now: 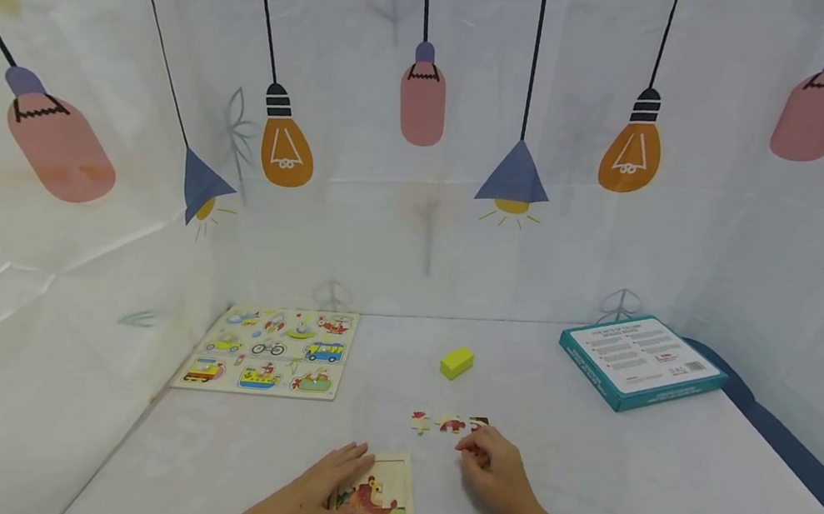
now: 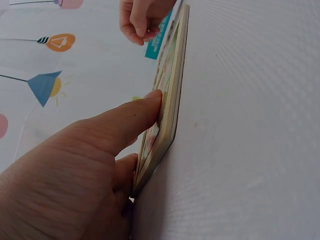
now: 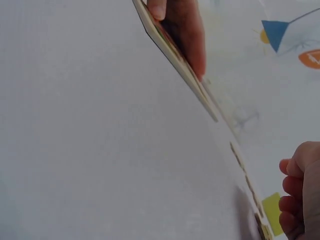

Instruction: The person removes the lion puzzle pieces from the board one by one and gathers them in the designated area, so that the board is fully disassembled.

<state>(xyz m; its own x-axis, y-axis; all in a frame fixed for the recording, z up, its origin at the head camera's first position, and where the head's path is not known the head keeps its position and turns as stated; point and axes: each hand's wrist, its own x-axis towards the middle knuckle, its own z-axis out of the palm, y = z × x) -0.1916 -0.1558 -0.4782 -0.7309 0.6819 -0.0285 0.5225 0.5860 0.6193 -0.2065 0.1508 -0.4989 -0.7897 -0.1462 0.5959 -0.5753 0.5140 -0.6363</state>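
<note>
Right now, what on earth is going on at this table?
A person is working on a framed puzzle, only partly filled in. Their left hand rests on it, while the right hand is beside some loose pieces, fingers bent; whether it holds one is unclear. Farther back lie a yellow block, a picture board and a teal box.

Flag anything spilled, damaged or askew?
Nothing looks spilled or damaged. The box at back right lies askew, turned out of line with the table. Slightly odd too: the yellow block sits alone beyond the loose pieces, plain where they are printed.
</note>
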